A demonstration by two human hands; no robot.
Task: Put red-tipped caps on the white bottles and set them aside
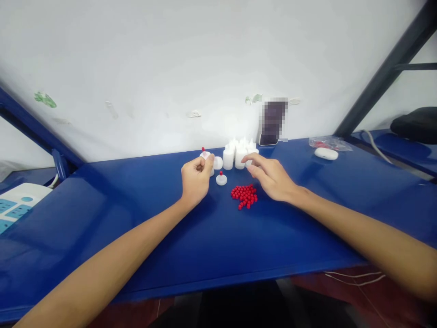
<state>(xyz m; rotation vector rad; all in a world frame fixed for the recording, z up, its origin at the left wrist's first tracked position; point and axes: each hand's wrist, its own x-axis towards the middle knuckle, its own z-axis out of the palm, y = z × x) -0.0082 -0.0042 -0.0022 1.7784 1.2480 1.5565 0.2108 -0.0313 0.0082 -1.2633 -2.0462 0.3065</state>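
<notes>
My left hand (197, 180) is closed, thumb pressed to the forefinger; whether anything is between them I cannot make out. Just behind it stands a white bottle with a red-tipped top (205, 154), its body partly hidden by the hand. A white round piece (217, 163) shows beside my thumb. On the table in front sits a white round cap with a red tip (221, 179). My right hand (269, 175) has thumb and forefinger apart, at the front right of a cluster of white bottles (228, 159) with pointed tops. Below it lies a pile of small red caps (244, 196).
The blue table (191, 250) meets a white wall. A phone (273, 123) leans there behind the bottles. To the right are a white oval case (326, 154) and a clear plastic bag (331, 144) with red pieces. A power strip (23, 202) sits far left.
</notes>
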